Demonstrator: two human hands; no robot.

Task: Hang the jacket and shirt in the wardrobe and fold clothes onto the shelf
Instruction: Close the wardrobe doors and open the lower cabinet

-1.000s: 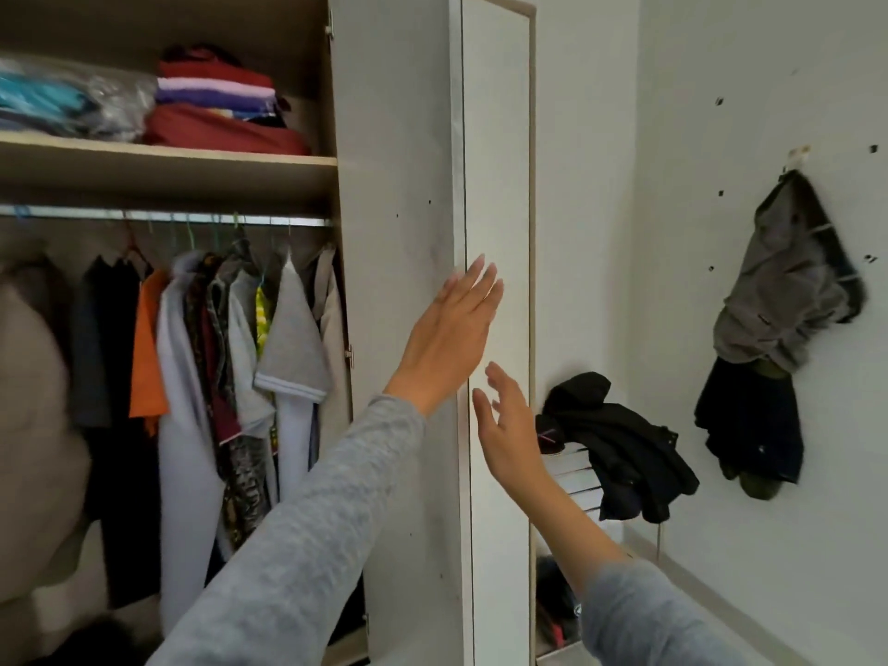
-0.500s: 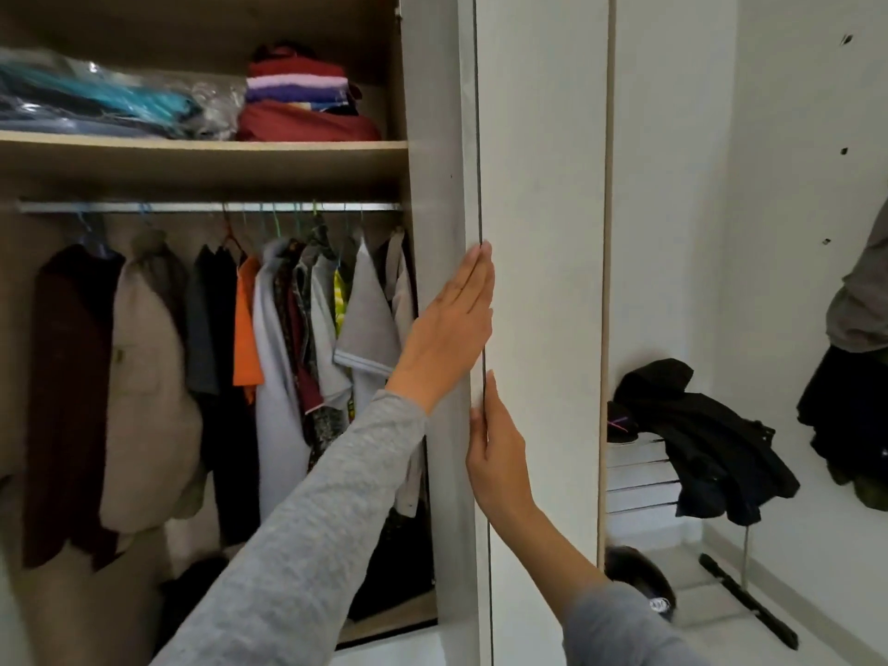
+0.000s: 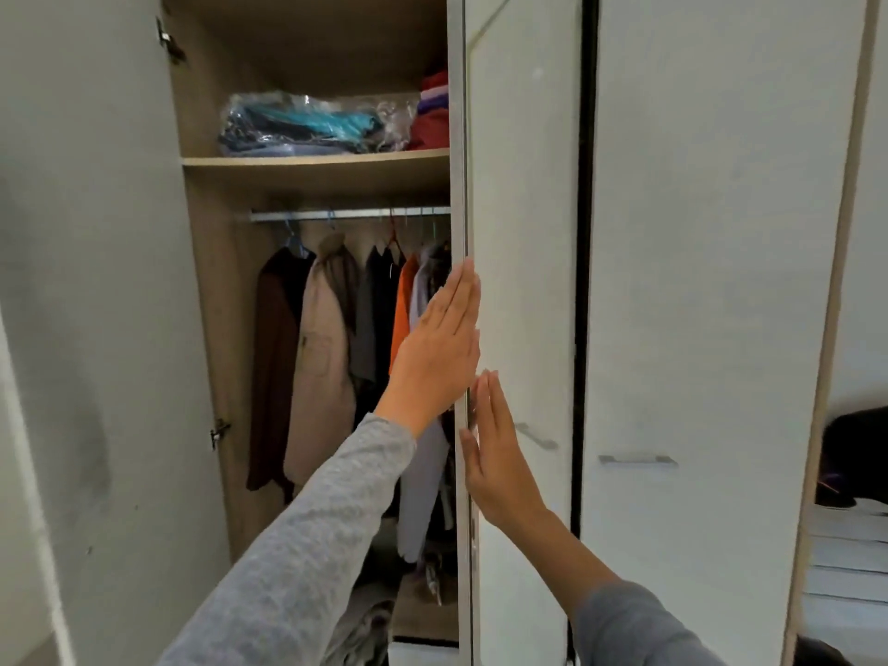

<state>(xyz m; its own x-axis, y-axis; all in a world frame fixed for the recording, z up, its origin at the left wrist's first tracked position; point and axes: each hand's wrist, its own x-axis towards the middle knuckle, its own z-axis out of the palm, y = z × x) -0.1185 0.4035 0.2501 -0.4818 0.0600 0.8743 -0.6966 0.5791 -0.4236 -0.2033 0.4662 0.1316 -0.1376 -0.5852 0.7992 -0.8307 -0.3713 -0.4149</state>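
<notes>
– Wardrobe (image 3: 211, 305), entry: where do the grips sit?
– Both grey sleeves (image 3: 288, 560) reach forward. Right grip (image 3: 499, 463): bare hand, fingers straight and together, laid flat on the outer face of the middle door (image 3: 524, 209), holding nothing. Left grip (image 3: 439, 348): just above and left of it, fingers also straight, lying along that door's free edge, nothing held. The two grips are near each other but apart, with the door edge between them.
– Hardware nearby?
– A metal handle (image 3: 538, 437) on the same door, just right of the right grip. Further right of it, a closed door (image 3: 696, 281) with its own bar handle (image 3: 636, 459).
– Task garments?
– Behind and left of the left grip, on the rail (image 3: 346, 213): an orange garment (image 3: 401, 310) nearest, then dark garments (image 3: 377, 319), a beige jacket (image 3: 322, 367) and a brown coat (image 3: 274, 367). A pale garment (image 3: 423, 497) hangs below the left wrist. Which is the shirt: cannot tell.
– Shelf?
– The shelf (image 3: 312, 161) is above the left grip. It carries plastic-wrapped clothes (image 3: 307, 125) and a red folded stack (image 3: 432, 122) partly hidden by the door edge.
– Outer door?
– The left door (image 3: 96, 281) stands wide open, well left of both grips.
</notes>
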